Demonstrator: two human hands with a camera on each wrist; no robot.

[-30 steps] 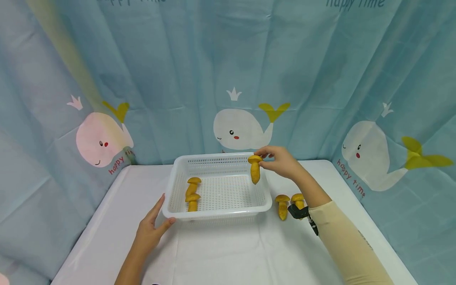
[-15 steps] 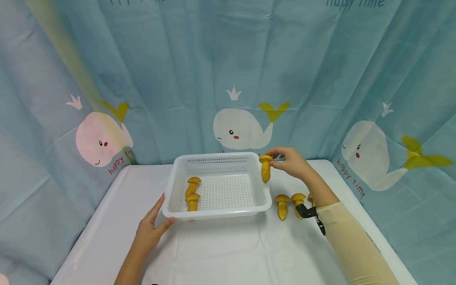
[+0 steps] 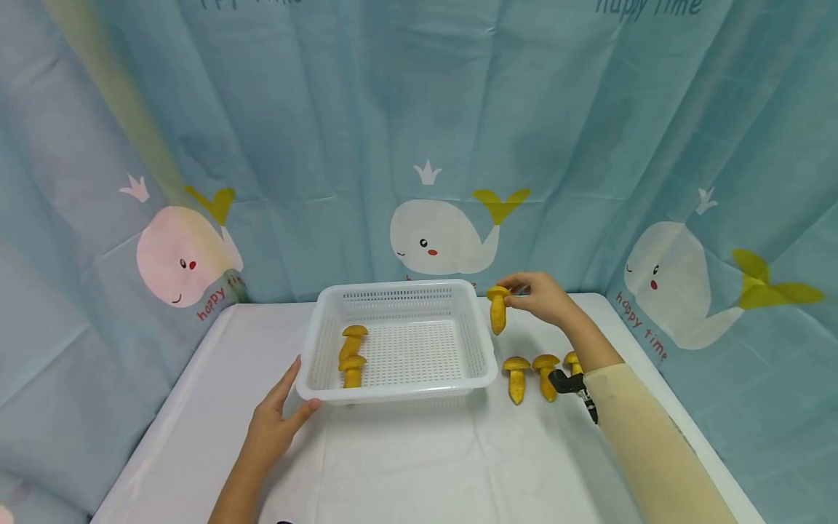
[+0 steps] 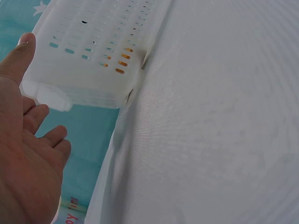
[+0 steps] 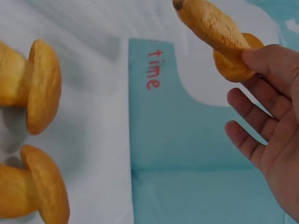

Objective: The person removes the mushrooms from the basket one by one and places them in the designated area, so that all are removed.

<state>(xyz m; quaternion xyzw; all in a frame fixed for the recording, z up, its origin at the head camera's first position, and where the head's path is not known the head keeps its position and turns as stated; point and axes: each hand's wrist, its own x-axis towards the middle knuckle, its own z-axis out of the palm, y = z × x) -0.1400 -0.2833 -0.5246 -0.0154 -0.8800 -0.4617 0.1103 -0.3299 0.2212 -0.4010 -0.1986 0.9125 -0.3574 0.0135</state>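
Observation:
My right hand pinches a yellow-brown mushroom by its cap end, thumb against index finger, just outside the basket's right rim. In the right wrist view, this mushroom is held clear of the cloth while the other fingers stay loose. A white perforated plastic basket contains two similar mushrooms at its left side. My left hand rests at the basket's front left corner, thumb and fingers spread. The left wrist view has the thumb beside the basket wall.
Right of the basket, a row of mushrooms lies on the white-covered table, including a near one, a middle one and one partly hidden by the forearm. A blue whale-print curtain encloses the table's back and sides.
My right hand has carried its mushroom rightward, from over the basket's right end to outside the rim. Its forearm now covers less of the row. The left hand and basket hold their place.

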